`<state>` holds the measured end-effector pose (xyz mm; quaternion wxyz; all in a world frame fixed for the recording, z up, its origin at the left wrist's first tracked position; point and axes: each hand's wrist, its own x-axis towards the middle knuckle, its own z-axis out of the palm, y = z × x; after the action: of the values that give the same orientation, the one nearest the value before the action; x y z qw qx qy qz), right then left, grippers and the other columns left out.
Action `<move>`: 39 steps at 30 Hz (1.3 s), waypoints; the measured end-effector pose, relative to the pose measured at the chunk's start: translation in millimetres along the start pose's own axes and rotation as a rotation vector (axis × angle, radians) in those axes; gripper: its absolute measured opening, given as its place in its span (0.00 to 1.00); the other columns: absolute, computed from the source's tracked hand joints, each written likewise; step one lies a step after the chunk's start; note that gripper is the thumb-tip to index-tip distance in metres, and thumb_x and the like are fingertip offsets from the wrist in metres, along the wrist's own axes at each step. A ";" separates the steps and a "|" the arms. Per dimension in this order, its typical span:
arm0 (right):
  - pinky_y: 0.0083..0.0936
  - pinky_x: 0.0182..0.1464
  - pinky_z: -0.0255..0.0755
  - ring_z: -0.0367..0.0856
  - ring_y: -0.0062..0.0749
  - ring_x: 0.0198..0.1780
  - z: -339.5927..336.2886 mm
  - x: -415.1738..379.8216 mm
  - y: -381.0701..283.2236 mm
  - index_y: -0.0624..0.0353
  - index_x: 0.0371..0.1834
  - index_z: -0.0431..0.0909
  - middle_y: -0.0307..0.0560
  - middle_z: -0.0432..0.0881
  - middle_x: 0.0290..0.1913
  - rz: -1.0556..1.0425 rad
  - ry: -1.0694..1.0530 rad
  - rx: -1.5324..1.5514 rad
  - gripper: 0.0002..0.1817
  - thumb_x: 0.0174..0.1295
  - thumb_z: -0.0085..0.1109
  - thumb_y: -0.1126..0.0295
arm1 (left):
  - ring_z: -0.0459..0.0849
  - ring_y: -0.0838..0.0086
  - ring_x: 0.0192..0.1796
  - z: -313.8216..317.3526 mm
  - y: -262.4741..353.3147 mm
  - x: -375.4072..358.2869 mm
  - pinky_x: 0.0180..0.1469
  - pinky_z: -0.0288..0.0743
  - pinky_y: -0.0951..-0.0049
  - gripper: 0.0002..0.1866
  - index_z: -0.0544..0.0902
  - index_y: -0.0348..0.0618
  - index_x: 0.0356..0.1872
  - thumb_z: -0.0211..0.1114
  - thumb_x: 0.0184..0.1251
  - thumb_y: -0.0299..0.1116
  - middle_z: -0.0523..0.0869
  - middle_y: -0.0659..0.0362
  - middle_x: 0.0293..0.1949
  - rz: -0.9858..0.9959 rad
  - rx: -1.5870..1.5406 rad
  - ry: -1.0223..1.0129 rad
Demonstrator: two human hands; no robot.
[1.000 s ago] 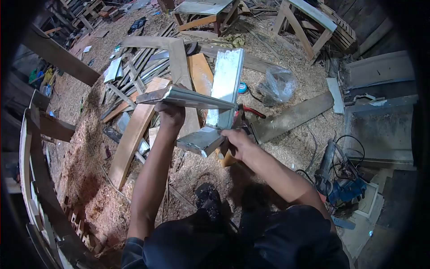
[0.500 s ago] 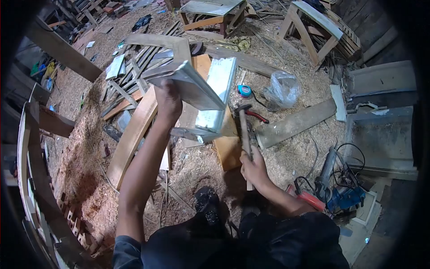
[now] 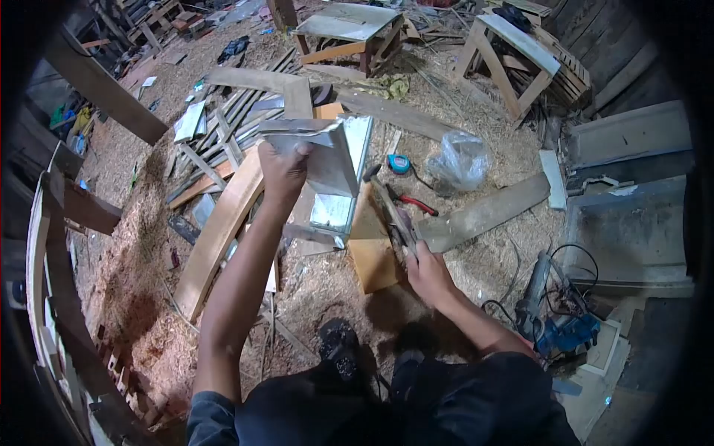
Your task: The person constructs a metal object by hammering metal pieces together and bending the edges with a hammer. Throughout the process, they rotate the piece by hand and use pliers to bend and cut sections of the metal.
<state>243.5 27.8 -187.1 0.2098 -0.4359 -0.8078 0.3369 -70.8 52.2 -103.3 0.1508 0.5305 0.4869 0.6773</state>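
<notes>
My left hand (image 3: 285, 169) is closed on the edge of a box-like piece made of boards (image 3: 327, 160), with pale, whitish faces on its right side. The piece is held up over an orange-brown wooden block (image 3: 374, 260). In my right hand (image 3: 429, 276) is a hammer (image 3: 396, 212), gripped by its wooden handle. The hammer's dark head points up and left, close to the right side of the board piece. Red-handled pliers (image 3: 416, 204) lie just beyond the hammer.
A blue tape measure (image 3: 399, 163) and a clear plastic bag (image 3: 462, 160) lie on the shaving-covered floor. Long planks (image 3: 223, 230) and scrap strips are heaped at left. A corded blue power tool (image 3: 569, 334) rests at right. Small wooden benches (image 3: 349, 22) stand farther off.
The board piece has turned and shifted slightly left and down in my left hand. The hammer's head has swung left, toward the piece, and my right hand has moved a little.
</notes>
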 end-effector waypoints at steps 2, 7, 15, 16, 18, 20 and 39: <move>0.55 0.32 0.71 0.79 0.73 0.32 -22.3 1.8 -42.2 0.65 0.51 0.69 0.69 0.80 0.28 0.016 0.107 0.169 0.13 0.72 0.50 0.66 | 0.80 0.75 0.42 4.5 6.8 -3.2 0.46 0.75 0.71 0.33 0.79 0.35 0.47 0.70 0.60 0.60 0.82 0.62 0.42 -0.065 -0.136 0.061; 0.51 0.32 0.72 0.81 0.68 0.33 -63.3 19.5 -85.0 0.68 0.47 0.69 0.68 0.80 0.29 -0.064 0.154 0.282 0.15 0.74 0.47 0.64 | 0.82 0.76 0.40 6.5 10.3 1.3 0.44 0.76 0.72 0.34 0.82 0.33 0.40 0.76 0.53 0.60 0.85 0.62 0.38 -0.044 -0.115 0.040; 0.33 0.25 0.69 0.78 0.34 0.23 -59.5 8.1 -58.3 0.64 0.46 0.68 0.50 0.76 0.23 0.031 0.131 0.290 0.14 0.75 0.46 0.62 | 0.84 0.75 0.38 -5.2 4.1 -16.9 0.42 0.76 0.74 0.32 0.86 0.30 0.38 0.80 0.50 0.55 0.87 0.60 0.35 -0.138 -0.225 -0.016; 0.30 0.24 0.68 0.76 0.29 0.23 -72.0 16.6 -75.6 0.64 0.46 0.68 0.48 0.75 0.23 -0.023 0.179 0.399 0.14 0.76 0.46 0.62 | 0.84 0.76 0.37 -2.7 2.0 -16.4 0.41 0.76 0.74 0.32 0.86 0.31 0.38 0.80 0.49 0.56 0.87 0.61 0.35 -0.118 -0.266 -0.020; 0.26 0.23 0.66 0.71 0.23 0.21 -65.0 16.5 -91.8 0.62 0.44 0.68 0.42 0.73 0.22 -0.155 0.286 0.615 0.13 0.76 0.44 0.62 | 0.83 0.76 0.36 0.7 5.0 -13.9 0.41 0.76 0.75 0.32 0.85 0.31 0.38 0.80 0.49 0.55 0.86 0.61 0.34 -0.111 -0.244 -0.056; 0.36 0.25 0.70 0.79 0.47 0.24 -15.2 -0.4 -34.4 0.66 0.42 0.69 0.56 0.78 0.25 -0.205 0.095 0.258 0.12 0.74 0.45 0.65 | 0.83 0.74 0.36 -3.1 7.1 -9.2 0.41 0.76 0.72 0.32 0.83 0.33 0.36 0.79 0.50 0.57 0.85 0.60 0.33 -0.120 -0.215 -0.036; 0.16 0.31 0.68 0.73 0.13 0.30 19.9 68.2 -11.6 0.61 0.44 0.78 0.32 0.78 0.31 0.130 0.056 0.852 0.18 0.62 0.71 0.59 | 0.64 0.57 0.74 -14.8 -12.0 8.1 0.75 0.57 0.53 0.43 0.56 0.49 0.76 0.35 0.71 0.70 0.63 0.54 0.74 -0.479 -0.583 0.458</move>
<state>188.1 73.8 -189.2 0.3712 -0.3694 -0.5614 0.6408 -90.6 56.4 -107.9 0.3350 0.1743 0.4055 0.8325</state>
